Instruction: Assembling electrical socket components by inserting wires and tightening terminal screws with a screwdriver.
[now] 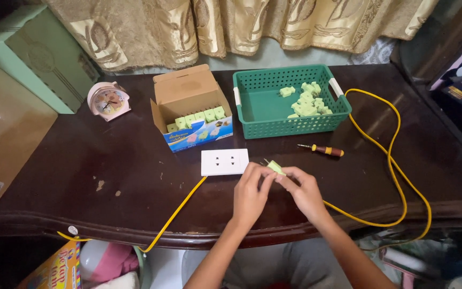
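Note:
Both my hands meet over the dark wooden table, pinching one small light-green plug piece with metal prongs sticking out to the left. My left hand grips it from the left, my right hand from the right. Just left of the piece lies a white two-outlet socket plate. A yellow cable loops from under my right hand around the table's right side. A second yellow stretch runs from the socket plate off the front edge.
A green plastic basket at the back holds several light-green plug pieces. An open cardboard box to its left holds more. A small screwdriver lies right of the socket. A pink alarm clock stands at back left.

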